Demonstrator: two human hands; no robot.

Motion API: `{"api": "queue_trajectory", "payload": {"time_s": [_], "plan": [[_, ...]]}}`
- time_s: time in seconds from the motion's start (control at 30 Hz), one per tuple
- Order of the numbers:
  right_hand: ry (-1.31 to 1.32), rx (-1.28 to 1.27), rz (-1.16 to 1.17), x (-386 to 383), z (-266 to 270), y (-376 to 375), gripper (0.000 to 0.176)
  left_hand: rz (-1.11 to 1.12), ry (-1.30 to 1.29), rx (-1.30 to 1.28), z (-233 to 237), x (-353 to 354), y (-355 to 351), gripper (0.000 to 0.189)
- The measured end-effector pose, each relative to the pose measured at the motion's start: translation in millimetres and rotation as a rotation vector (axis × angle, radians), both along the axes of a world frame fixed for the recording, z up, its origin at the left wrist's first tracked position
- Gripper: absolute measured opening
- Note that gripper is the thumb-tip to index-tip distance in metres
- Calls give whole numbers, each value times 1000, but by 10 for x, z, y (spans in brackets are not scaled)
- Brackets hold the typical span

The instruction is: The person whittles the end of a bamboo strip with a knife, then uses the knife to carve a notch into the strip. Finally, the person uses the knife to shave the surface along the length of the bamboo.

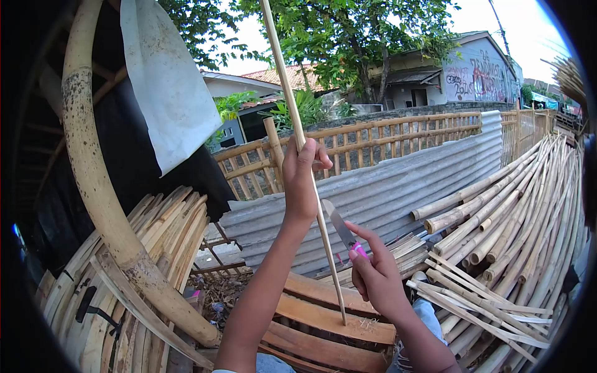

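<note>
A long, thin bamboo strip (323, 230) stands nearly upright in front of me, its lower end on a slatted wooden bench (298, 313). My left hand (303, 177) is closed around the strip at about mid-height. In my right hand (377, 271) is a knife (339, 224) with a pink handle, my index finger stretched along the back of the blade. The blade points up and left, close beside the strip; whether it touches cannot be made out. A few pale shavings (368, 324) lie on the bench near the strip's foot.
Many bamboo poles (497, 242) are piled on the right, with split strips (479, 304) across them. A thick bamboo post (102, 180) leans at left beside stacked split bamboo (165, 230). Corrugated metal sheeting (385, 189) and a bamboo fence (379, 140) stand ahead.
</note>
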State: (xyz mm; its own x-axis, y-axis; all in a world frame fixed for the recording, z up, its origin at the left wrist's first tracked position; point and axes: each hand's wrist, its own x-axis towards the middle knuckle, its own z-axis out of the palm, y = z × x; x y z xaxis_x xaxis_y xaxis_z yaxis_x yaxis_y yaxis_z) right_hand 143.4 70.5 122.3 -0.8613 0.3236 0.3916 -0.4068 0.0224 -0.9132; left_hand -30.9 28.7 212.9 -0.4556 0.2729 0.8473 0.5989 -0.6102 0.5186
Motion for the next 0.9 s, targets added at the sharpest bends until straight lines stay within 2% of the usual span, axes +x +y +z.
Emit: {"api": "queue_trajectory", "payload": {"time_s": [0.2, 0.27, 0.43, 0.5, 0.57, 0.63, 0.67, 0.77, 0.83, 0.9], "plan": [[29, 98, -62, 5, 243, 49, 43, -2, 111, -35, 6, -117, -12, 31], [-2, 160, -74, 1, 271, 49, 41, 31, 110, -60, -3, -85, -9, 41], [24, 182, -121, -81, 315, 89, 39, 40, 216, -114, 45, -29, 3, 38], [37, 164, -146, -67, 370, 81, 39, 125, 305, -108, 23, -5, 29, 37], [16, 194, -162, -88, 333, 102, 39, 112, 280, -149, 13, 95, 20, 34], [57, 350, -243, -176, 179, 135, 39, 142, 304, -143, 16, 118, 32, 35], [-17, 402, -237, -178, 131, 136, 37, 160, 309, -134, 3, 118, 35, 36], [-78, 310, -169, -87, 354, 176, 34, 121, 309, -119, -4, 119, 59, 37], [-2, 231, -208, -110, 410, 132, 32, 102, 200, -137, -3, 197, 76, 35], [138, 318, -358, -199, 267, 60, 33, 194, 324, -93, -11, 144, 132, 33]]}}
